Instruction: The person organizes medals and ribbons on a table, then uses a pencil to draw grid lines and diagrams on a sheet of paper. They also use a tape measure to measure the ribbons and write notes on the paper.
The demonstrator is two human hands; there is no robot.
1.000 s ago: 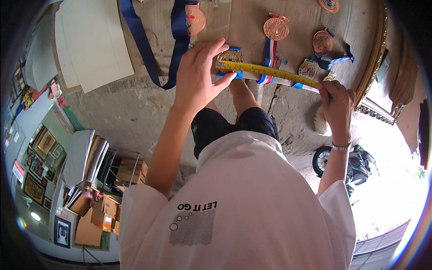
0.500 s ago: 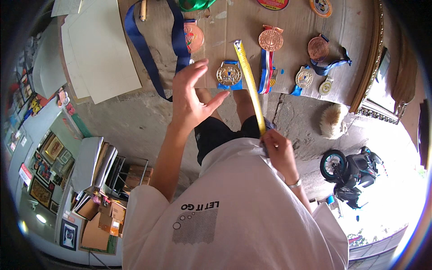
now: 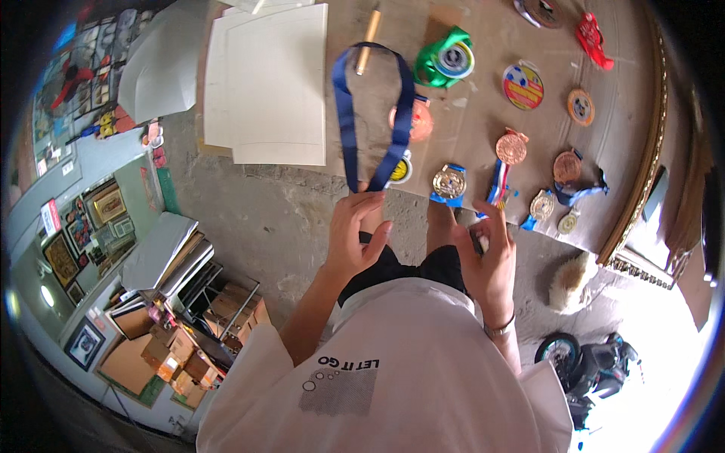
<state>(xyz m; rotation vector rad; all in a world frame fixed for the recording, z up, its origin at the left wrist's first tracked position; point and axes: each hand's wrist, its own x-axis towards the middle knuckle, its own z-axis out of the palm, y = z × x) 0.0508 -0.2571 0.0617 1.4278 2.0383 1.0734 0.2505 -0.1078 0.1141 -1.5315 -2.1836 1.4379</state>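
Left hand [image 3: 355,240], thumb and fingers apart, at the near end of one looped navy ribbon [image 3: 345,121] on a brown cardboard sheet [image 3: 472,113]; whether they touch cannot be told. Right hand [image 3: 489,266], fingers curled, whether closed on anything cannot be told, just below the striped ribbon [image 3: 499,181] of a bronze medal [image 3: 511,148], with a gold medal [image 3: 450,182] on the sheet's near edge, between the hands. Further items: green ribbon [image 3: 430,66], beyond; white boards [image 3: 268,90], left; red ribbon [image 3: 593,41], far right.
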